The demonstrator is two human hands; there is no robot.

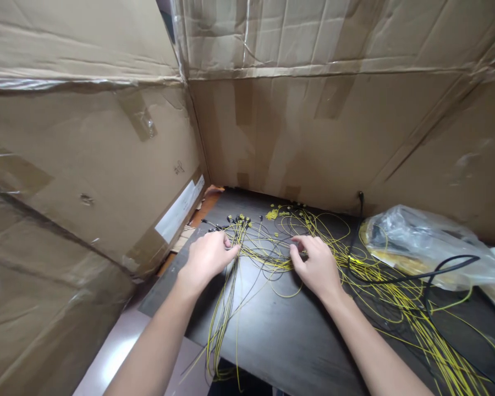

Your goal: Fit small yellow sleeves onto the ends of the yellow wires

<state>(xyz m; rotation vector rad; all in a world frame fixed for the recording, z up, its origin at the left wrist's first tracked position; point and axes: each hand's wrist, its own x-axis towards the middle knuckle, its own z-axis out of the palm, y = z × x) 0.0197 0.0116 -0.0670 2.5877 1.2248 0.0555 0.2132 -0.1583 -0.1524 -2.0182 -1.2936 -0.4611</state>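
I'm pressing my left hand (pixel 208 256) down on a bundle of yellow wires (pixel 226 297) on the dark desk (pixel 280 335), fingers curled over the strands w/ fingertips pointing to 3 o'clock. The bundle is running under the hand, from the black connector ends (pixel 237 221) at its 1 o'clock down past the desk's near edge at 6 o'clock. Can't tell if I'm really pinching the strands or just pinning them.

My right hand (pixel 315 264) is lying knuckles-up on the loose tangle of yellow wire (pixel 313 225), fingers bent and narrow, tips pointing to 10 o'clock, touching strands btw the two hands. Whether anything is gripped underneath, can't tell. More yellow loops are spreading away from this hand toward 4 o'clock.

Small yellow bits (pixel 272 213) are sitting at 11 o'clock of the right hand, near the back of the desk. A clear plastic bag (pixel 429 242) is lying at its 3 o'clock, apart from it, w/ a black cable (pixel 396 278) curving in front. Cardboard walls (pixel 107 165) are standing round the desk's left and back.
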